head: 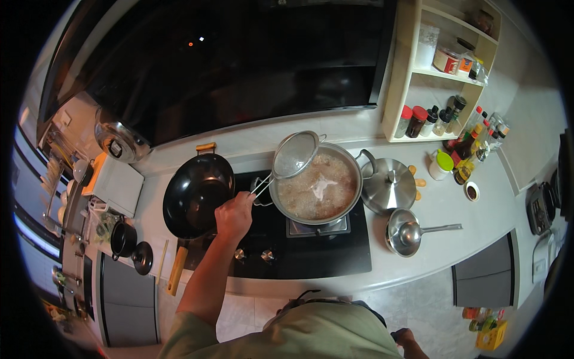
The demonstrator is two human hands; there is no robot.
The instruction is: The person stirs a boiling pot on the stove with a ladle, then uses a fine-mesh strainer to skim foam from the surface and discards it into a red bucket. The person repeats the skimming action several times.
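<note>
My left hand (pixel 234 216) is closed around the wire handle of a fine-mesh strainer (pixel 296 155). The strainer's round basket is tilted above the back left rim of a large metal pot (pixel 316 221), overlapping its opening. Brownish liquid (pixel 298 199) bubbles in the pot, with a pale patch of foam (pixel 322 186) near the middle. The pot stands on the right burner of a black gas hob (pixel 323 260). Low beside my body at the lower right, my right hand (pixel 405 337) is partly visible; a dark thing is at its fingers, and its grip is unclear.
Left of the pot sits a black wok (pixel 197 197) with a wooden handle (pixel 178 271) jutting forward. A steel lid (pixel 389 190) and a metal bowl with a ladle (pixel 410 233) lie to the right. Behind them are sauce bottles (pixel 462 150) and a spice shelf (pixel 399 89). A range hood (pixel 251 67) hangs above.
</note>
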